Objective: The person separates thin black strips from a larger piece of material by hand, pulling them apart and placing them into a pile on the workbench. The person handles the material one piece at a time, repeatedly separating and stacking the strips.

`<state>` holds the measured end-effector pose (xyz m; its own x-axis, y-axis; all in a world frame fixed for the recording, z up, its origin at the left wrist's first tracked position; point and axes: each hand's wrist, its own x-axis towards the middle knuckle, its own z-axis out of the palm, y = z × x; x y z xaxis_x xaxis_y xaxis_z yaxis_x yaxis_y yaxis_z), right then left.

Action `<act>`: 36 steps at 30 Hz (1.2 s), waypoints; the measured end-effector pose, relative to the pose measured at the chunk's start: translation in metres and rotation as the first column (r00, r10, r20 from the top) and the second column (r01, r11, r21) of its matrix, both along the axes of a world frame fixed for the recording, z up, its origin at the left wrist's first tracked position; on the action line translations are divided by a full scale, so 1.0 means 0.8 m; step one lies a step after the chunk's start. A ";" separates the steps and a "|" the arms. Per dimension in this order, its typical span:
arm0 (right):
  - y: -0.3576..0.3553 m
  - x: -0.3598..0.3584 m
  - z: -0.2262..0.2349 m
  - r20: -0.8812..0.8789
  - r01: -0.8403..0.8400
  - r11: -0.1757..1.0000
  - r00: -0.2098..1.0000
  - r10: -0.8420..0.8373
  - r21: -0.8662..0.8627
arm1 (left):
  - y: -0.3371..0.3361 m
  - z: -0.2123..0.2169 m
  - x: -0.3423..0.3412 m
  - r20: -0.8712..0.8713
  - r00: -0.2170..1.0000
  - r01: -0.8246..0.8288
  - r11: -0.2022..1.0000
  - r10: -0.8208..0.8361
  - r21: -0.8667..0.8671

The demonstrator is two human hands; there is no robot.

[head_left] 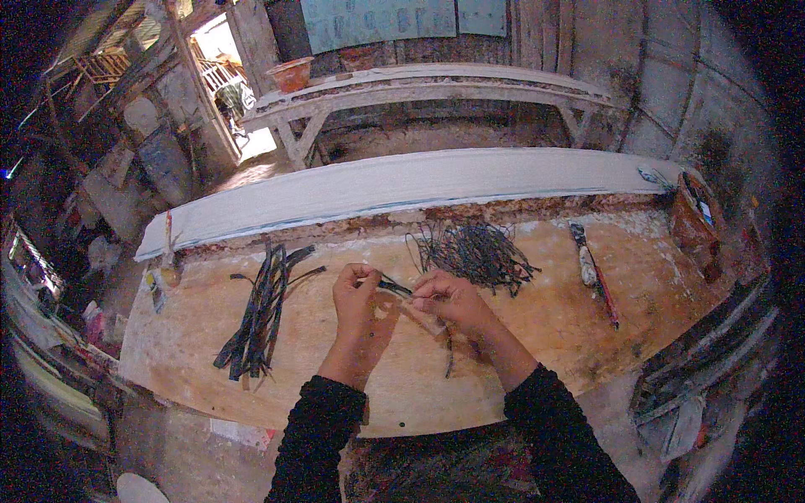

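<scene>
Between my two hands a thin black strip [394,287] is stretched above the wooden board. My left hand [355,289] pinches its left end, and my right hand [449,298] pinches it further right; a dark tail dangles below the right hand toward the board. Left of my hands lies a loose bundle of flat black strips [262,310], roughly lengthwise. Beyond my right hand is a tangled heap of thinner black strands [478,254]. What the strips are made of, I cannot tell.
The wooden board [402,402] carries a brush-like tool [594,272] at right. A brown pot [696,214] stands at the right edge, a small bottle-like object [170,272] at far left. Behind runs a long whitish plank [402,184]; further back, a bench [453,88] holds an orange pot [291,75].
</scene>
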<state>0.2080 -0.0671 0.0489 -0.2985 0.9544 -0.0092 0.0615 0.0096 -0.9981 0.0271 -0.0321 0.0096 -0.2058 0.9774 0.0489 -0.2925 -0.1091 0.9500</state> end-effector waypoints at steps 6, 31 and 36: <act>-0.026 -0.012 0.025 -0.224 -0.214 0.960 0.959 0.172 -0.178 | -0.002 0.008 -0.005 0.018 0.998 0.063 0.996 -0.062 -0.059; 0.028 0.010 -0.021 0.018 0.477 0.789 0.851 -0.524 0.387 | -0.050 0.013 0.023 0.325 0.585 0.798 0.600 -0.743 -0.063; 0.031 0.016 -0.023 0.091 0.507 0.691 0.769 -0.633 0.515 | -0.044 0.016 0.024 0.377 0.648 0.715 0.699 -0.662 -0.001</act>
